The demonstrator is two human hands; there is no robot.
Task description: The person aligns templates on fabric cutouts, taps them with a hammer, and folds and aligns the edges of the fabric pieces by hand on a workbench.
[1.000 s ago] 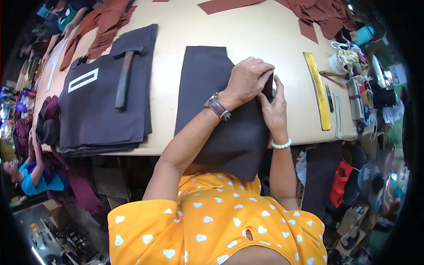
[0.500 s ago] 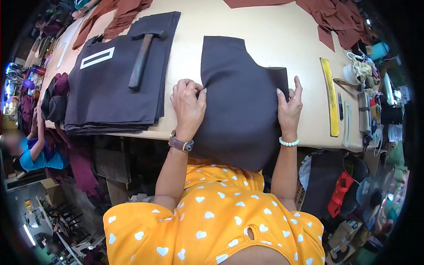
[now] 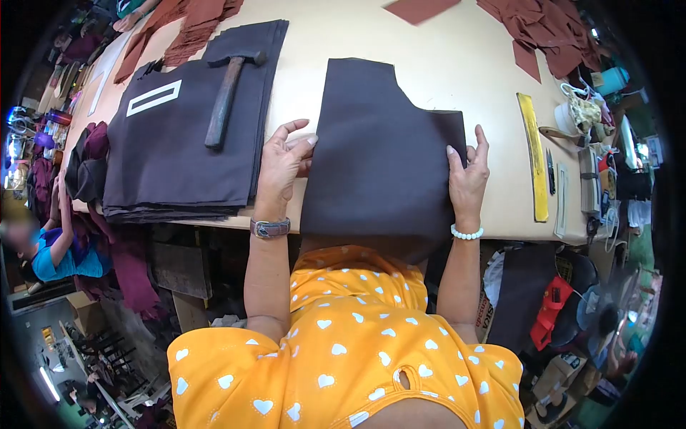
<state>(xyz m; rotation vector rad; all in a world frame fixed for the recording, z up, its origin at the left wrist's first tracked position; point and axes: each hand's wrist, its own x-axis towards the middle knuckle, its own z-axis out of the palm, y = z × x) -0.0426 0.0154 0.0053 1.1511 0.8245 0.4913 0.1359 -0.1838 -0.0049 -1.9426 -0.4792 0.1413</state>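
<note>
A dark fabric panel (image 3: 382, 157) with a curved cut-out at its upper right lies on the table in front of me, its lower end hanging over the near edge. My left hand (image 3: 280, 168) is at the panel's left side, thumb near the edge and fingers apart. At the right edge, my right hand (image 3: 468, 179) has its thumb on top of the cloth and the index finger stretched out. Its other fingers curl at the edge, partly hidden. Left of my hands is a stack of dark fabric pieces (image 3: 179, 164), bearing a hammer (image 3: 225, 104) and a white rectangular frame (image 3: 153, 98).
A yellow ruler (image 3: 532, 157) lies at the right, beside dark snips (image 3: 550, 171) and a pale narrow template (image 3: 562, 200). Rust-coloured cloth (image 3: 543, 32) is heaped at the far right, more strips (image 3: 196, 32) at the far left. Another person (image 3: 64, 247) sits at the left.
My left hand has moved left and its fingers have spread from a pinch at the edge. The panel's left side now lies flatter and wider. A far rust piece shifted right.
</note>
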